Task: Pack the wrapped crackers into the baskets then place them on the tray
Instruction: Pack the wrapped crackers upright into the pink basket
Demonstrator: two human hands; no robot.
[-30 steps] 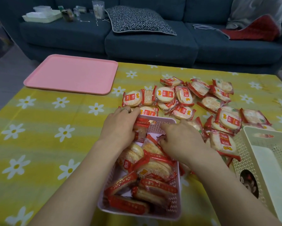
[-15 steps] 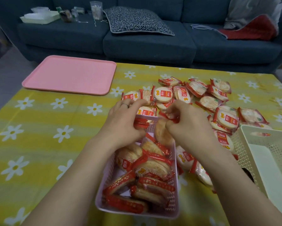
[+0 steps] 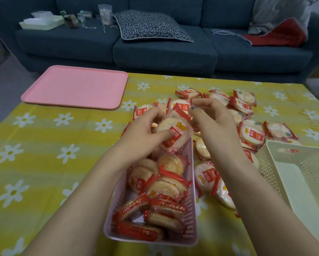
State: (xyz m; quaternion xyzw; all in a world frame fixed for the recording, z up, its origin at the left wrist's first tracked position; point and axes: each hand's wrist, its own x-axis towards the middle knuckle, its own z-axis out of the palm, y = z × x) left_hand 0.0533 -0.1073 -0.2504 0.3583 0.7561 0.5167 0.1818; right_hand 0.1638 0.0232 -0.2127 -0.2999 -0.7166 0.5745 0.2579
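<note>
Since the earlier frames, both hands had lifted from down among the packets to the far end of the pink basket (image 3: 190, 204), and a single wrapped cracker (image 3: 174, 134) had come up with them. The left hand (image 3: 142, 133) held that packet, thumb curled over its face and fingers behind, so that it stood tilted just above the basket's far rim, probably so it could be slid in on edge like those already packed. The right hand (image 3: 213, 124) hovered just right of the packet with fingers loosely curled; whether it pinched the packet's red end could not be told, since the wrapper hid the fingertips.

The pink basket lay near the person, lengthwise between the forearms, already well filled with packets standing or leaning in rows, which suggested packing on edge to fit more in. Only its far end seemed to have room left. The loose crackers (image 3: 251, 133) lay scattered on the yellow flowered tablecloth (image 3: 44, 145) to the right and far side of the basket, within easy reach of the right hand. A cream basket (image 3: 277, 150) sat at the near right, holding nothing visible, presumably next to be filled. The pink tray (image 3: 75, 85) waited at the far left with nothing on it, well apart from both baskets, so the placing step had not begun.
</note>
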